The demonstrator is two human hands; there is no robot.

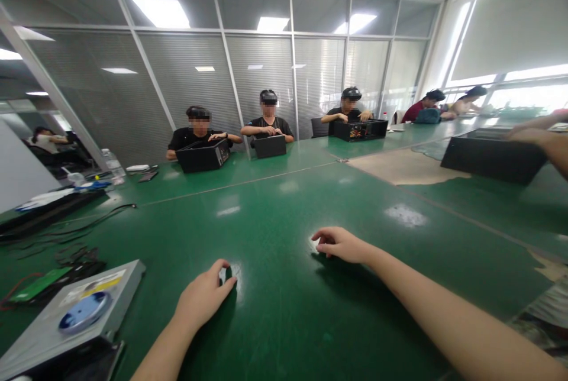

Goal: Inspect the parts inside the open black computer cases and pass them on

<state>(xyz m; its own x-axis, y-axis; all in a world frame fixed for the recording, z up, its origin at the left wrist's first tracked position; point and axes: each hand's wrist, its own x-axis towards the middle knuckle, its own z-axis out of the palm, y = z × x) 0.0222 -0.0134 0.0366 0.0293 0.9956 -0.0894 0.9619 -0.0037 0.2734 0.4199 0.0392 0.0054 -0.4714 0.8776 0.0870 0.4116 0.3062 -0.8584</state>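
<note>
My left hand (205,293) hovers over or rests on the green tabletop (275,304); I cannot tell if it touches. Its thumb and forefinger curve apart with nothing between them. Further forward and to the right, my right hand (341,245) is low over the table with bent fingers, the thumb apart from them, and holds nothing. Left of my left hand lies a silver metal box like an optical drive (128,277), with a round blue disc-shaped thing (84,312) on it. Beyond that is a green circuit board (42,285).
Dark cables (106,210) and a long black piece (48,215) lie at the left, near a clear bottle (113,167). Across the table, several people work at black computer cases (203,156). At the right, another person's arm reaches over a black case (492,159).
</note>
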